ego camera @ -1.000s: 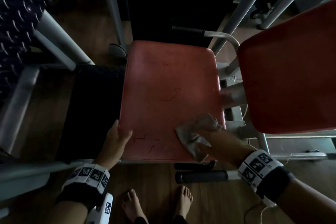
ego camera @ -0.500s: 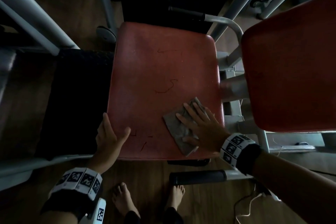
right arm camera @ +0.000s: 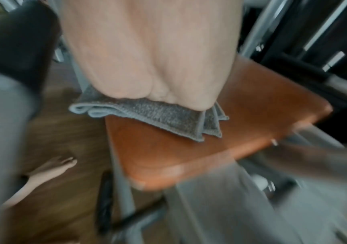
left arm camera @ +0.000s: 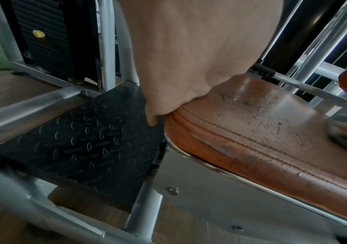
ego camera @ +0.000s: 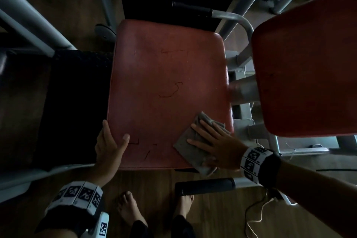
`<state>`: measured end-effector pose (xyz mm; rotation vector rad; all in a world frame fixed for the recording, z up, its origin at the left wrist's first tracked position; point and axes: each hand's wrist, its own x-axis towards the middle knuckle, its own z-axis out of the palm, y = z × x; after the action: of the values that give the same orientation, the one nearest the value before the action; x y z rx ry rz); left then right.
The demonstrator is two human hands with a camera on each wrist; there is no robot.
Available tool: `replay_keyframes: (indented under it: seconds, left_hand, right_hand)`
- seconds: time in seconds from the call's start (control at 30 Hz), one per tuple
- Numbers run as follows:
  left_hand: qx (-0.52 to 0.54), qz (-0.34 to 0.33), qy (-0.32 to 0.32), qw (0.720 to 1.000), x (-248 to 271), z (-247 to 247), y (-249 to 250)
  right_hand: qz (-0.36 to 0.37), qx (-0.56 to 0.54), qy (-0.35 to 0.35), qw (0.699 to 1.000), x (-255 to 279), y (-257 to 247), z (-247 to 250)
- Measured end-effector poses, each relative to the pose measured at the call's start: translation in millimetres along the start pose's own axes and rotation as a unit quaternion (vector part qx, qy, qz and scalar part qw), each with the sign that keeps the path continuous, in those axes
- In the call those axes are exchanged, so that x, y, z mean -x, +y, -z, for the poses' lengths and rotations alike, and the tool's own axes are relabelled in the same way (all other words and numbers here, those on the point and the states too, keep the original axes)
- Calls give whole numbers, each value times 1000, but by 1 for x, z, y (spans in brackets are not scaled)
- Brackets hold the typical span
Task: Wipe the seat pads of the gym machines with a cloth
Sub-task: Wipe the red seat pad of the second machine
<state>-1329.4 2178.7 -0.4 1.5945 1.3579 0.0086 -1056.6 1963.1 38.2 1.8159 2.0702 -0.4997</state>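
A: From the head view, what is there?
B: A red seat pad (ego camera: 168, 94) between grey frame tubes (ego camera: 29, 21). The right hand (ego camera: 216, 147), fingers spread flat, presses a grey cloth (ego camera: 185, 145) onto the pad's near right corner; the cloth overhangs the near edge. The left hand (ego camera: 110, 147) grips the near left edge, thumb on top. Most of the pad is bare. A second red pad (ego camera: 309, 67) stands right; wooden floor (ego camera: 146, 183) below.

A: The left wrist view?
B: Fingers (left arm camera: 153, 118) curl over the pad's stitched edge; a black tread plate (left arm camera: 89, 140) lies beside it.

A: The right wrist?
B: Blurred. The folded cloth lies under the palm, hanging off the edge; fingers are hidden.
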Motion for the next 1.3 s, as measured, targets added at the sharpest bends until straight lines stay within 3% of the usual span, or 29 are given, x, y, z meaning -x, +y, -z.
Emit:
replay_keyframes:
  seconds: [0.2,0.47,0.77,1.0,1.2,1.3]
  left_hand:
    - [5,-1,-8,1000,1,1,1]
    - [12,-6,18,1000,-1,-2,-1]
    - [9,0,36,999,-6,-6,-7]
    - [-6,4,36,999,-5,-7,-10]
    - [-13,8,40,999,-5,-5,-12]
    - [-13,13,39,999,-4,-4,-8]
  right_hand:
    - [-83,-53,-30,995,28,16,-15]
    - [-165,-176,-33,970,-4,1,-20]
    - [-237,-208,-36,948,-36,72,-8]
    - [-307,-241,27,920,-92,140,15]
    - [-311,-228,55,921,-92,131,19]
    - [-319,-220,31,921,-88,119,16]
